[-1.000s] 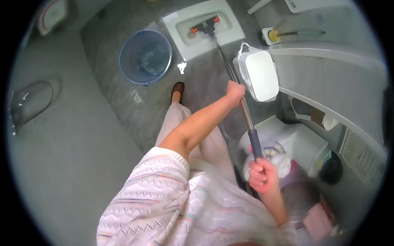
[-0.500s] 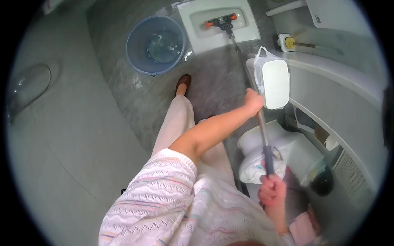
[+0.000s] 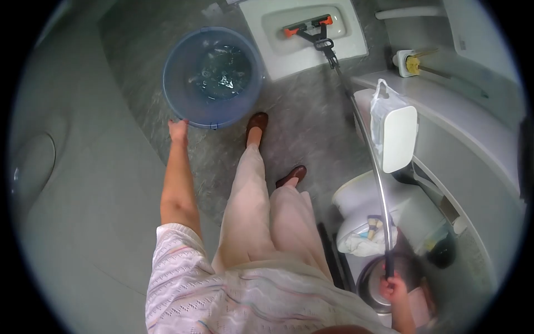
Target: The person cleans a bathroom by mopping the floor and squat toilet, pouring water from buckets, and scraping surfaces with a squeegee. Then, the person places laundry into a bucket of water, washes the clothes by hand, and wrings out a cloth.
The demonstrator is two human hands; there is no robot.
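A blue plastic bucket (image 3: 177,99) with some water in it stands on the floor at the upper left. My left hand (image 3: 178,131) is at its near left rim, fingers closed over the edge, partly hidden. My right hand (image 3: 394,286) is wrapped round the dark grip of a long-handled squeegee mop (image 3: 374,147) at the lower right. The mop's metal pole runs up to its black and orange head (image 3: 308,26), which lies in the white squat pan (image 3: 281,65).
A lidded white bin (image 3: 399,139) with a bag stands beside the pole. Below it is a white toilet (image 3: 356,195) with cloth on it. A brush in a holder (image 3: 410,63) sits on the ledge (image 3: 445,106) at right. A metal basin (image 3: 371,284) lies by my right hand.
My left hand has let go of the mop pole and moved left to the bucket rim. My right hand still holds the grip, now lower and farther right. The bucket looks larger.
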